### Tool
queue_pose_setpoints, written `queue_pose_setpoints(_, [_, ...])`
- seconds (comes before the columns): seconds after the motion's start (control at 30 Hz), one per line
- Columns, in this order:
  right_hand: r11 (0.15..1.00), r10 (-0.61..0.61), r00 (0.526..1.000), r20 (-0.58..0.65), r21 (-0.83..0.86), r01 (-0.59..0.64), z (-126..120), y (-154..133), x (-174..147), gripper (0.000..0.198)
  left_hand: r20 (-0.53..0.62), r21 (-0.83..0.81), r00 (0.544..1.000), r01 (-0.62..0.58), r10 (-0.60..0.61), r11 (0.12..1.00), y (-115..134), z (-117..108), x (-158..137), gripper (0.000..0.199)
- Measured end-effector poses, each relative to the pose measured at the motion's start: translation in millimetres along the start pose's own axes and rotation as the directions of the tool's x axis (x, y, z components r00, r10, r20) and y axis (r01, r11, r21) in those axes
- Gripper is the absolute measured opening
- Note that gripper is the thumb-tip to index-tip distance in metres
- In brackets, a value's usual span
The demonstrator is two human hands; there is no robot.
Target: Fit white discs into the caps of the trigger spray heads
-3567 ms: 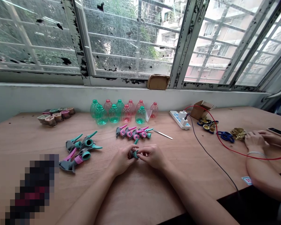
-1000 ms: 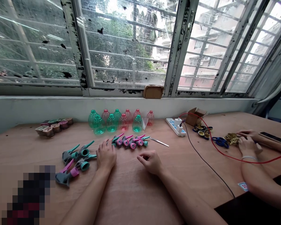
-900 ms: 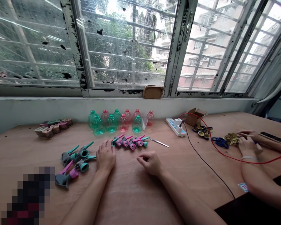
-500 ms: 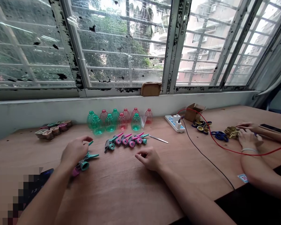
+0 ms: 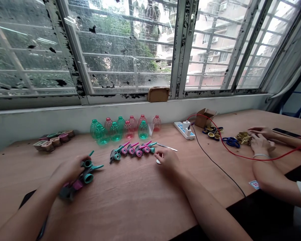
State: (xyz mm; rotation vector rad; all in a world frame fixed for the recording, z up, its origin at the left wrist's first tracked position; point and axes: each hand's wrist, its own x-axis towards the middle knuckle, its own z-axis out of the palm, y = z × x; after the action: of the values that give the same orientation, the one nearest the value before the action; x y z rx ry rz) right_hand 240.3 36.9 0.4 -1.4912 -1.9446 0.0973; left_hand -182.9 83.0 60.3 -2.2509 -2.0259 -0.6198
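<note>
My left hand point(image 5: 71, 169), smeared by motion, is closed at its fingertips round a teal spray trigger head point(image 5: 87, 163). More teal, pink and grey spray heads point(image 5: 77, 184) lie beside and under that hand. My right hand point(image 5: 168, 162) has its fingers curled together near the right end of a row of pink and teal spray heads point(image 5: 132, 150). A small white piece point(image 5: 158, 161) shows just below its fingers; I cannot tell whether it is held or lies on the table. A thin metal tool point(image 5: 168, 147) lies beyond that hand.
Green and red clear bottles point(image 5: 116, 132) stand by the wall. Small pots point(image 5: 55, 141) sit at left. A power strip point(image 5: 185, 130) with cables, a cardboard box point(image 5: 204, 118) and blue scissors point(image 5: 231, 142) are at right, near another person's hands point(image 5: 262, 144). A phone point(image 5: 27, 198) lies by my left forearm.
My left hand has drawn left and down, shifting the teal spray head with it. My right hand has moved right and slightly away from me; the small white piece now shows.
</note>
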Motion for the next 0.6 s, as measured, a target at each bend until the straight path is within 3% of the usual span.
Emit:
queue_pose_setpoints(0.1, [0.996, 0.071, 0.997, 0.035, -0.061, -0.069, -1, 6, 1, 0.018, 0.038, 0.109, 0.999, -0.012, 0.008, 0.994, 13, -15, -3, 0.034])
queue_pose_setpoints(0.23, [0.986, 0.129, 0.984, 0.125, -0.122, -0.113, -6, 13, -1, 0.016, -0.238, -0.046, 0.971, -0.019, 0.007, 0.999, 53, -20, -20, 0.034])
queue_pose_setpoints(0.3, [0.988, 0.12, 0.979, 0.164, -0.117, -0.102, -8, 16, -3, 0.013, -0.306, -0.206, 0.952, -0.084, 0.017, 0.975, 80, -11, -34, 0.035])
queue_pose_setpoints(0.4, [0.991, 0.092, 0.97, 0.227, -0.116, -0.067, -6, 16, -4, 0.013, -0.33, -0.361, 0.932, -0.268, 0.147, 0.893, 117, 15, -51, 0.033])
queue_pose_setpoints(0.5, [0.993, 0.076, 0.97, 0.232, -0.103, -0.053, -1, 16, -4, 0.014, -0.268, -0.42, 0.903, -0.423, 0.336, 0.803, 142, 43, -64, 0.027])
queue_pose_setpoints(0.6, [0.995, 0.067, 0.971, 0.23, -0.088, -0.047, 5, 16, -4, 0.014, -0.171, -0.44, 0.886, -0.46, 0.432, 0.771, 153, 63, -73, 0.029])
